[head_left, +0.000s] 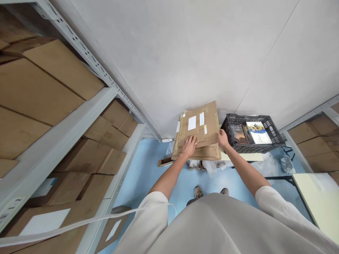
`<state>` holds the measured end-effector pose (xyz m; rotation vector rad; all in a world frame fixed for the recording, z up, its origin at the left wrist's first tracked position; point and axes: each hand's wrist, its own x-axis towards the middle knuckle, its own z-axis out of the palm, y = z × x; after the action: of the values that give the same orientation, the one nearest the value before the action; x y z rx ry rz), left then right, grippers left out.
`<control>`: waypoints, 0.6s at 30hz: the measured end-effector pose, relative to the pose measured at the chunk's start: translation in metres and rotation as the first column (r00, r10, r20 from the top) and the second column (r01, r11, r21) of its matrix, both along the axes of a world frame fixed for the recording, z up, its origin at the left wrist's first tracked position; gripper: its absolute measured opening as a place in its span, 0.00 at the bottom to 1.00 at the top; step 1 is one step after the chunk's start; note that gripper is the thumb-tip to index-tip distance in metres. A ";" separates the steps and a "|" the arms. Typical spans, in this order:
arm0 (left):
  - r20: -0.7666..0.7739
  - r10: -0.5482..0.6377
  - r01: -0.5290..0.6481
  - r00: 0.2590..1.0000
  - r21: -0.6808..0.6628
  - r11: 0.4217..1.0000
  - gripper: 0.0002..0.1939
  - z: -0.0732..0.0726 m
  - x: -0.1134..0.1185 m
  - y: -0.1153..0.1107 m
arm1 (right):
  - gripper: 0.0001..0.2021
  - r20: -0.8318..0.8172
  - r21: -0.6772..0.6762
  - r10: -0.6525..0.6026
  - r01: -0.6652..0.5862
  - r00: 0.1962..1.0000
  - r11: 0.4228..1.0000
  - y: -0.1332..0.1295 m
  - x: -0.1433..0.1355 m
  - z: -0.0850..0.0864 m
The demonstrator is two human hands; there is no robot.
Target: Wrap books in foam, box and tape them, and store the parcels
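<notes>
A flattened cardboard box (209,118) with white labels lies tilted on top of a stack of flattened cardboard (197,155). My left hand (189,145) rests on its near left part with the fingers stretched out flat. At the right edge of the cardboard, my right hand (222,138) is closed, gripping the edge between thumb and fingers. Just right of that hand stands a black plastic crate (251,149) with several books (258,132) inside.
Shelves (90,109) packed with cardboard boxes (53,88) rise along the left. More boxes (315,137) fill a rack at right. A pale table (317,201) stands at the lower right. Plastic bags (287,165) lie under the work table. A white strap (87,221) crosses the lower left.
</notes>
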<state>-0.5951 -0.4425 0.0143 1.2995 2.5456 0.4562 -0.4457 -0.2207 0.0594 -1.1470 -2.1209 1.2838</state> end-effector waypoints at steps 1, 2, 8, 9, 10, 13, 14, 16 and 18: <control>0.006 0.001 -0.001 1.000 0.001 1.000 0.33 -0.001 0.000 0.001 | 0.25 -0.008 0.014 -0.013 0.013 1.000 1.000 0.007 0.004 0.008; 0.013 0.002 -0.002 1.000 -0.004 1.000 0.34 -0.002 0.001 0.002 | 0.25 -0.016 0.035 -0.022 0.022 1.000 0.999 0.014 0.010 0.017; 0.042 -0.037 0.042 0.998 -0.134 0.990 0.33 -0.015 0.006 0.006 | 0.25 -0.078 0.100 -0.019 0.026 0.997 0.995 0.062 0.062 0.074; 0.036 -0.051 0.056 0.998 -0.158 0.986 0.32 -0.016 0.007 0.007 | 0.25 -0.086 0.078 -0.026 0.033 0.996 0.996 0.069 0.074 0.082; 0.026 -0.059 0.063 0.998 -0.180 0.982 0.30 -0.016 0.008 0.009 | 0.26 -0.095 0.057 -0.041 0.046 0.995 0.997 0.075 0.087 0.090; -0.002 -0.046 0.045 0.999 -0.186 0.981 0.27 -0.011 0.010 0.023 | 0.25 -0.128 -0.005 -0.074 0.074 0.989 0.997 0.090 0.130 0.109; -0.002 -0.039 0.038 0.999 -0.158 0.987 0.27 -0.007 0.012 0.032 | 0.25 -0.141 -0.029 -0.088 0.085 0.986 0.996 0.094 0.145 0.113; 0.024 -0.045 0.046 0.999 -0.057 0.997 0.28 0.004 0.015 0.053 | 0.24 -0.169 -0.089 -0.128 0.114 0.977 0.989 0.101 0.176 0.118; 0.058 -0.073 0.068 0.996 0.079 0.995 0.29 0.020 0.021 0.081 | 0.24 -0.190 -0.154 -0.177 0.149 0.966 0.977 0.107 0.208 0.122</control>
<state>-0.5737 -0.3612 0.0343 1.3753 2.4462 0.5755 -0.2378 -0.1137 0.1816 -1.1652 -1.7761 1.4235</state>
